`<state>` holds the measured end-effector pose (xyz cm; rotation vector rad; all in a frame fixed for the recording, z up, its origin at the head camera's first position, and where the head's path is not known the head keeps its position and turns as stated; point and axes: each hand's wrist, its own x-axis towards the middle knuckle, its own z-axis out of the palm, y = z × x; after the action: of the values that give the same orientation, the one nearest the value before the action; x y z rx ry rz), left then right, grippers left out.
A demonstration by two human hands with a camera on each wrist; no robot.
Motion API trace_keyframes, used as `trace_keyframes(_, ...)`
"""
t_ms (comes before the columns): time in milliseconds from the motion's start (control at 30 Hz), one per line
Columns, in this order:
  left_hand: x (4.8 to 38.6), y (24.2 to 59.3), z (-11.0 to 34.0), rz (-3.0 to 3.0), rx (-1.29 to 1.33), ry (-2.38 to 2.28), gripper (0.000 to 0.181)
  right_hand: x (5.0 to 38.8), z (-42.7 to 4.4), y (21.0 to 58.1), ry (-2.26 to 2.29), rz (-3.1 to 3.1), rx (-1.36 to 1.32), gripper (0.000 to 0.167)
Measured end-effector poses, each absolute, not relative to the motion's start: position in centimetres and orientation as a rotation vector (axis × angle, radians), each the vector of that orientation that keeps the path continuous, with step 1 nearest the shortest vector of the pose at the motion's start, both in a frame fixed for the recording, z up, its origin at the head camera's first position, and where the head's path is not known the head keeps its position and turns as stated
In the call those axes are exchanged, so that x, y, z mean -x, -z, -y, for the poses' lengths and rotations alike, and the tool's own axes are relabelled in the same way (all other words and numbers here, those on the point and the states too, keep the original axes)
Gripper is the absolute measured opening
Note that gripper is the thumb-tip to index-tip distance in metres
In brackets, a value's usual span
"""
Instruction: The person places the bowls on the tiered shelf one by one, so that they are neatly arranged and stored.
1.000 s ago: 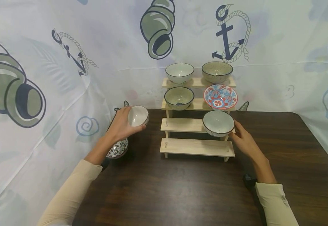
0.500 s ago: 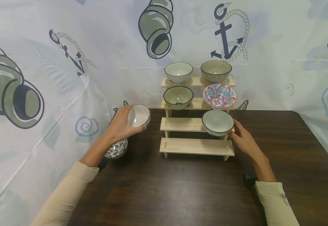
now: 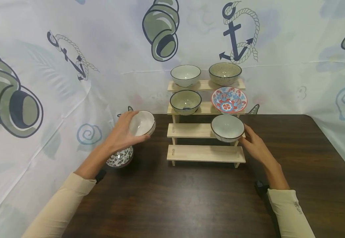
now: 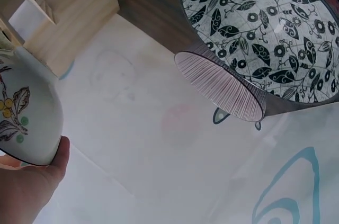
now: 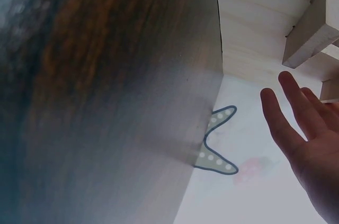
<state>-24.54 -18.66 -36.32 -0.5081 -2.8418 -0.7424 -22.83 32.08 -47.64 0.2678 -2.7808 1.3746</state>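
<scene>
And it's only a small shift: the left sleeve (image 3: 62,201) has swung slightly outward, while the left hand (image 3: 123,132) and its white bowl (image 3: 141,123) stay almost where they were, left of the wooden shelf (image 3: 205,153) and apart from it. On the other side, the right hand (image 3: 258,147) has kept its place with the pale bowl (image 3: 227,127) at the right end of the second step from the bottom. So the work looks to be at a steadying pause, both hands occupied. Left thumb and fingers are clamped around the white bowl's side; right thumb and fingers pinch the pale bowl's right edge, though whether the step bears its weight, one can't tell. Now the looks: the white bowl is glossy and plain inside, thin dark rim, with brown leaves and yellow and green berries outside. The pale bowl shows a grey-white inside and a brown rim, opening upward. Below the left hand, a leaf-patterned bowl (image 3: 120,157) sits on the worktop (image 3: 175,198).
</scene>
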Motion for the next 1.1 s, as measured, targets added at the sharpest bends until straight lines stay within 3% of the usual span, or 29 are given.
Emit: trace_keyframes(1100, 22.1, 35.8, 14.6, 2.808, 0.749, 0.718, 0.105, 22.9, -32.0, 47.7, -1.405, 2.765, -0.259, 0.075)
